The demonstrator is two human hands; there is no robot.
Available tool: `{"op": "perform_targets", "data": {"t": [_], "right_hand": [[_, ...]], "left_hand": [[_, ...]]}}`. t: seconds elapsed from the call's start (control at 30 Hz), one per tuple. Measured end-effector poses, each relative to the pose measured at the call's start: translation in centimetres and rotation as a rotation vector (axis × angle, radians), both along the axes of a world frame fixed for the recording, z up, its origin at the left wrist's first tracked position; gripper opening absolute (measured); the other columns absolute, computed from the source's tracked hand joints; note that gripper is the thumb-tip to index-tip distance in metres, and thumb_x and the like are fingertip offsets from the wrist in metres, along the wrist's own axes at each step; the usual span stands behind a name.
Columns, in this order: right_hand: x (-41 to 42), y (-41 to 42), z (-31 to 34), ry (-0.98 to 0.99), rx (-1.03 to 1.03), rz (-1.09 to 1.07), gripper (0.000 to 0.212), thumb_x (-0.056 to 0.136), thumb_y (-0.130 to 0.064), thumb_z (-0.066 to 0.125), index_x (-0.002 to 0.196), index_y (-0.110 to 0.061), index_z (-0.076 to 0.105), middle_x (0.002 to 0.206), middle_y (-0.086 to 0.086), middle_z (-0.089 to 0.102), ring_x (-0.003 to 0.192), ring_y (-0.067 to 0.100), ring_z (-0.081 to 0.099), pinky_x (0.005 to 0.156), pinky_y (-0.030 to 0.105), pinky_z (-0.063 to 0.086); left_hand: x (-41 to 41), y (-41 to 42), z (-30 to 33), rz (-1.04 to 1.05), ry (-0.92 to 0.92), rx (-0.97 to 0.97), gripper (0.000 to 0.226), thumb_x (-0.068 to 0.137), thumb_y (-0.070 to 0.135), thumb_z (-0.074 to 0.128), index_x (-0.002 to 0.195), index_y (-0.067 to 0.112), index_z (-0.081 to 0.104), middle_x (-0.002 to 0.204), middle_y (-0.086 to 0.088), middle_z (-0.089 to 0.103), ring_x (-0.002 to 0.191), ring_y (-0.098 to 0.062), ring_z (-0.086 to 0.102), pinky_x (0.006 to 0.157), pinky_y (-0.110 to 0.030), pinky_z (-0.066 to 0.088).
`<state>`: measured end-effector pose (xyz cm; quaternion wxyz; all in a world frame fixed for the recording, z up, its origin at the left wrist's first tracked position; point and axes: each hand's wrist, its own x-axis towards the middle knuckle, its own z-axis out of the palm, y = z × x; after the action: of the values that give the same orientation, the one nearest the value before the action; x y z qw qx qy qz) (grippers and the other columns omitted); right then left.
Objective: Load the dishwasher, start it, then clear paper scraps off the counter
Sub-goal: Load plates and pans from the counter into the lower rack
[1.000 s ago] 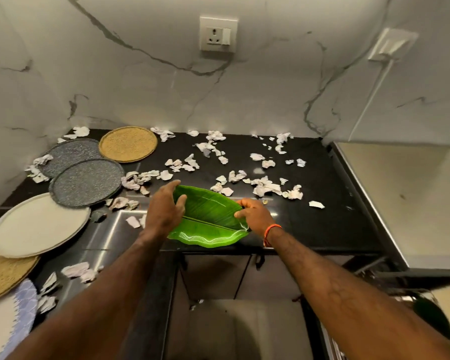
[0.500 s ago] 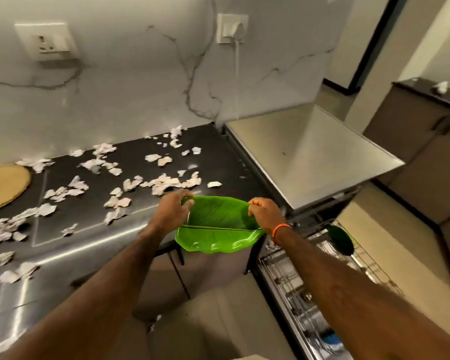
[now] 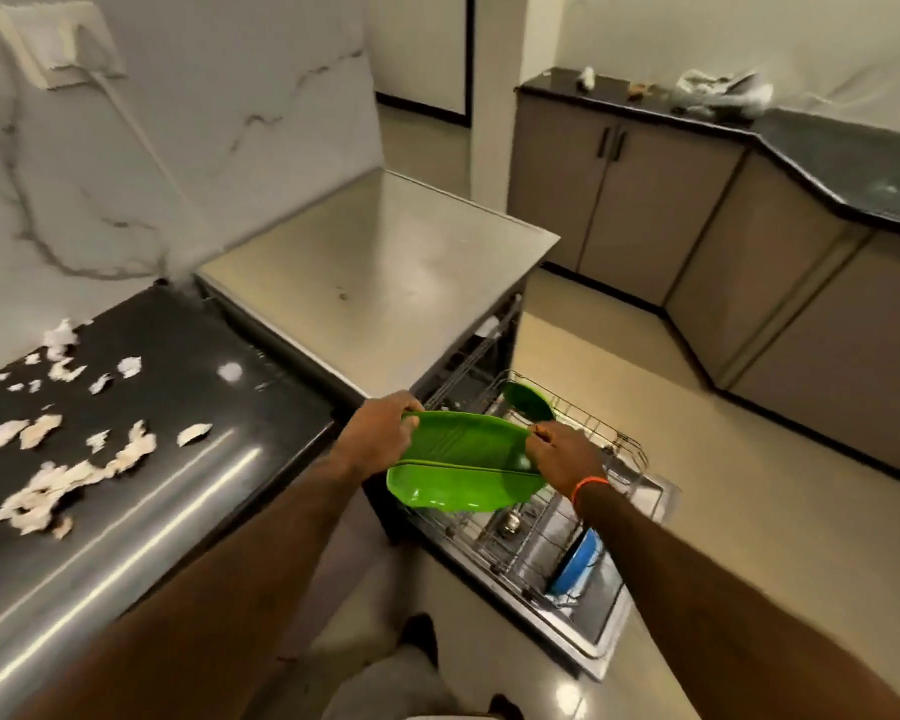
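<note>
A green leaf-shaped plate (image 3: 458, 467) is held in the air over the near corner of the pulled-out dishwasher rack (image 3: 601, 433). My left hand (image 3: 380, 433) grips its left rim and my right hand (image 3: 562, 454) pinches its right rim. The rack rests over the open dishwasher door (image 3: 614, 615). In the rack stand another green plate (image 3: 528, 400) at the far end and a blue dish (image 3: 578, 563) near the front. Torn paper scraps (image 3: 68, 470) lie scattered on the black counter (image 3: 188, 407) to the left.
The steel-topped dishwasher (image 3: 385, 267) stands against the marble wall, right of the counter. Beige cabinets (image 3: 645, 200) with a dark worktop run along the far right. Open tiled floor (image 3: 749, 511) lies beyond the door. A wall socket (image 3: 53, 39) with a cord hangs upper left.
My view swung right from the counter toward the dishwasher. Both hands carried the green plate off the counter edge and over the open rack.
</note>
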<state>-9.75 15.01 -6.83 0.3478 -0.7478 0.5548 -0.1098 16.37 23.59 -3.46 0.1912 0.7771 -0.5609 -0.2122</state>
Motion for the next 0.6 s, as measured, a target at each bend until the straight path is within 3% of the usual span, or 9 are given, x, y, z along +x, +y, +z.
{"op": "perform_targets", "data": {"t": [0.17,0.27,0.33,0.47,0.53,0.6], "right_hand": [[-5.2,-2.9,-3.1,0.022,0.042,-0.127,0.025,0.086,-0.026,0.052,0.075,-0.008,0.066,0.079,0.011,0.064,0.077,0.031,0.059,0.069,0.041,0.049],[-6.8,-5.2,-4.7,0.054,0.077,-0.168,0.019,0.089,-0.016,0.057,0.093,-0.008,0.074,0.092,0.013,0.071,0.085,0.029,0.063,0.077,0.04,0.053],[-7.2,-7.4,-6.3,0.064,0.078,-0.202,0.022,0.089,-0.014,0.058,0.101,-0.014,0.077,0.096,0.011,0.072,0.087,0.027,0.064,0.079,0.038,0.054],[-6.5,-12.2,-11.9,0.128,0.102,-0.254,0.034,0.091,-0.012,0.057,0.119,-0.023,0.074,0.109,0.01,0.072,0.102,0.03,0.065,0.088,0.035,0.051],[-5.6,-15.3,-15.8,0.15,0.123,-0.285,0.037,0.089,-0.009,0.057,0.121,-0.021,0.073,0.112,0.011,0.07,0.105,0.033,0.063,0.092,0.037,0.051],[-4.6,-18.1,-19.5,0.179,0.137,-0.295,0.039,0.087,-0.008,0.057,0.12,-0.021,0.073,0.11,0.012,0.068,0.104,0.034,0.063,0.091,0.037,0.051]], "left_hand": [[-4.5,-7.9,-2.3,-0.176,-0.054,0.068,0.018,0.091,0.023,0.059,0.107,0.026,0.066,0.102,-0.008,0.074,0.1,-0.034,0.067,0.085,-0.038,0.051],[-6.3,-12.6,-4.4,-0.219,-0.072,0.116,0.016,0.095,0.019,0.058,0.108,0.02,0.066,0.103,-0.011,0.072,0.102,-0.034,0.066,0.079,-0.036,0.044],[-6.8,-16.5,-6.8,-0.243,-0.036,0.121,0.013,0.092,0.014,0.059,0.102,0.018,0.066,0.097,-0.012,0.073,0.097,-0.034,0.068,0.079,-0.036,0.047],[-7.5,-23.0,-13.2,-0.152,0.005,0.118,0.017,0.091,0.003,0.055,0.096,0.014,0.067,0.087,-0.01,0.071,0.084,-0.028,0.066,0.073,-0.032,0.047],[-8.1,-26.3,-17.5,-0.057,0.017,0.11,0.021,0.09,-0.002,0.054,0.092,0.012,0.068,0.081,-0.008,0.066,0.078,-0.025,0.062,0.06,-0.02,0.039],[-8.7,-29.3,-21.4,0.068,0.088,0.082,0.023,0.084,-0.009,0.054,0.087,0.007,0.07,0.078,-0.011,0.063,0.078,-0.025,0.06,0.056,-0.02,0.03]]}}
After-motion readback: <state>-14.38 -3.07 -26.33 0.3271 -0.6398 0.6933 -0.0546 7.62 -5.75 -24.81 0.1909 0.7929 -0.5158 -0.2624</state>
